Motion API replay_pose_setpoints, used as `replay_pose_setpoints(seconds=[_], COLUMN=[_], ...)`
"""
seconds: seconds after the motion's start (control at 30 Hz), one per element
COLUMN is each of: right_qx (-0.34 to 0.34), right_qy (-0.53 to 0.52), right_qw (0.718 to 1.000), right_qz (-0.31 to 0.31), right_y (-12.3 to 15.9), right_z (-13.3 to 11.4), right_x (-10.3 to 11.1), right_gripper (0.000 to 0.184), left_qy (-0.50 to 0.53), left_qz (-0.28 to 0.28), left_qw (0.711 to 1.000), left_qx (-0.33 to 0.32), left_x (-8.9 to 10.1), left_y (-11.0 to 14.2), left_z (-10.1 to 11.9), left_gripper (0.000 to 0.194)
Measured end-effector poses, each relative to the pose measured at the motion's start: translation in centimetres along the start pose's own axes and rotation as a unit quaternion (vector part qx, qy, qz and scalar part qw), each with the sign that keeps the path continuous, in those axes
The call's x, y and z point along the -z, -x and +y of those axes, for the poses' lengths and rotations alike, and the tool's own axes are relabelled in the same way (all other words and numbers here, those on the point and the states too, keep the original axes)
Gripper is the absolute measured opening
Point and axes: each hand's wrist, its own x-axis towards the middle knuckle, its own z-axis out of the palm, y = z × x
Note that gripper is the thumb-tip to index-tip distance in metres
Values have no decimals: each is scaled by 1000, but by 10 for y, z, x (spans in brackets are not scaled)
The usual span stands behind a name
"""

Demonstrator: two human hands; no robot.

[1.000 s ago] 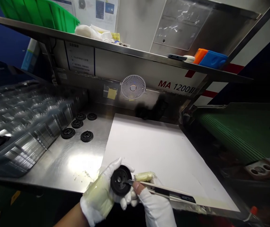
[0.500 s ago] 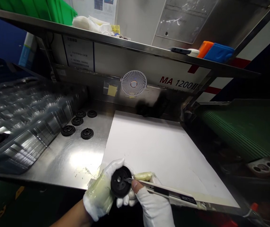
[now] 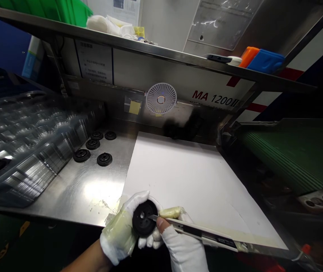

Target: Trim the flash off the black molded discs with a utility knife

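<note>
My left hand [image 3: 122,232], in a white glove with yellowish stains, is closed round a black round rubber part [image 3: 143,223] at the front edge of the bench. My right hand [image 3: 180,245], also gloved, with a yellowish wrap on one finger, grips a slim utility knife [image 3: 198,232]. The blade tip touches the face of the black part near its centre hole. Both hands hover over the near edge of a white sheet [image 3: 195,181].
Several more black round parts [image 3: 93,149] lie on the steel bench [image 3: 88,189]. A stack of clear plastic trays [image 3: 22,143] fills the left. A small white fan [image 3: 161,98] hangs on the back panel. A green conveyor [image 3: 291,158] runs at the right; a shelf overhead holds a green bin.
Both hands stay together at the front edge, the knife tip still on the black part. The view has shifted slightly downward; nothing else has moved.
</note>
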Motion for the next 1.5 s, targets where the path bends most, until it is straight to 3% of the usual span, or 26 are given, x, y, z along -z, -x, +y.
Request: replay_pose_setpoints(seconds=[0.17,0.43,0.67,0.93,1.23,1.5], right_qx=[-33,-53,-65,-48,-31,-19], right_qy=[-24,-91,-60,-78,-61,-109], right_qw=[998,994,996,996,998,994], right_qz=[-45,-24,-24,3,-5,12], right_y=[-1,-3,-8,-3,-3,-1], right_z=[0,12,21,13,26,15], right_x=[-1,-2,5,-2,1,-3], right_gripper=[28,33,37,38,33,33], left_qy=[-17,-44,-46,-55,-47,-1], left_qz=[13,16,-3,57,31,7], left_qw=[1000,999,999,997,998,1000], left_qx=[-2,-2,-10,3,-12,-3], left_x=[-2,-1,-4,-11,-8,-5], left_y=[1,4,3,4,5,1], left_z=[2,0,-1,3,1,1], left_gripper=[61,66,66,66,63,52])
